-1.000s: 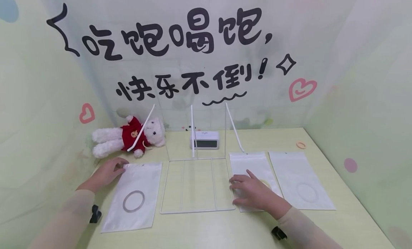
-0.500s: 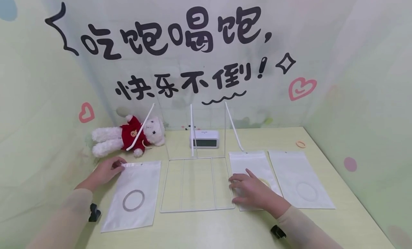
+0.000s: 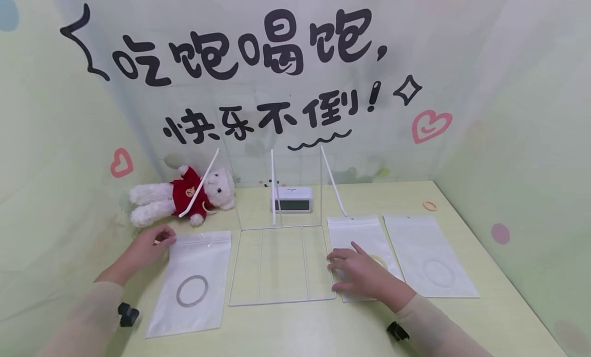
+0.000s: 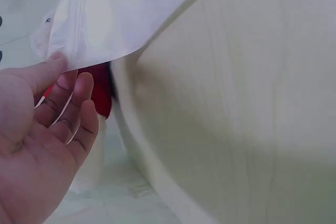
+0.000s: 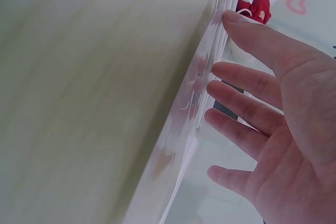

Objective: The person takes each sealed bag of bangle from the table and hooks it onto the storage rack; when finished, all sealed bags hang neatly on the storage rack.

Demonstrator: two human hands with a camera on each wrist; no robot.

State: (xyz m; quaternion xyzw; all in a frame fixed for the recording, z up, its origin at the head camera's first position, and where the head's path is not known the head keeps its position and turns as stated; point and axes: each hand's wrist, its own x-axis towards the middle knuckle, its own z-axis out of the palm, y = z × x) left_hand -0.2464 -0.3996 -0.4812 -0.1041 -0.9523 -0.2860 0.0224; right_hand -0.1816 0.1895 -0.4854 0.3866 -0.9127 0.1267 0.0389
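My left hand pinches the upper left corner of a white zip bag between thumb and fingers. That corner is raised off the table in the left wrist view, and a grey ring shows through the bag. Over a second zip bag, my right hand lies with fingers spread and slightly bent, its fingertips at the right side of a white wire rack. In the right wrist view nothing is gripped by those fingers. A yellowish ring in that bag is partly hidden by the hand.
A third zip bag with a pale ring lies at the right. The rack's upright prongs rise behind its base. A plush toy in red, a white digital clock and a small orange ring lie at the back.
My left hand has shifted slightly left, and the held corner of the left bag has bent up. The right hand stays in place. The head view has moved a little.
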